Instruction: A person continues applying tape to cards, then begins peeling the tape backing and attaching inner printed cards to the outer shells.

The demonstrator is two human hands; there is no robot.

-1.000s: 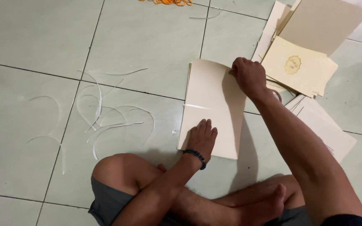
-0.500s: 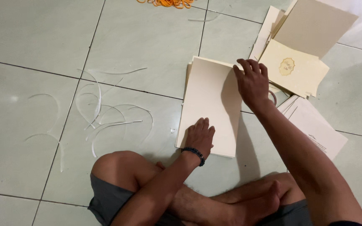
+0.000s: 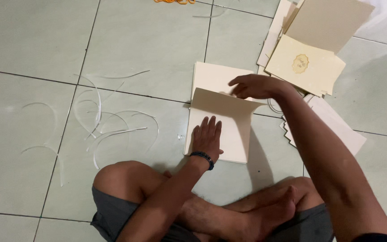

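The card sheet (image 3: pixel 218 130) under the left hand (image 3: pixel 207 136) is plain cream with no pattern. On that wrist sits a dark band (image 3: pixel 202 157), maybe black or dark blue. Past the right hand (image 3: pixel 254 86) lies a cream card (image 3: pixel 305 66) with a small gold oval mark on it. The big card (image 3: pixel 325 22) above it is a darker tan. Left of the hands, thin white strips (image 3: pixel 108 123) curl on the pale grey-green floor tiles (image 3: pixel 32 36). The shorts (image 3: pixel 108 210) are grey. Far up, something orange (image 3: pixel 174 2) shows.
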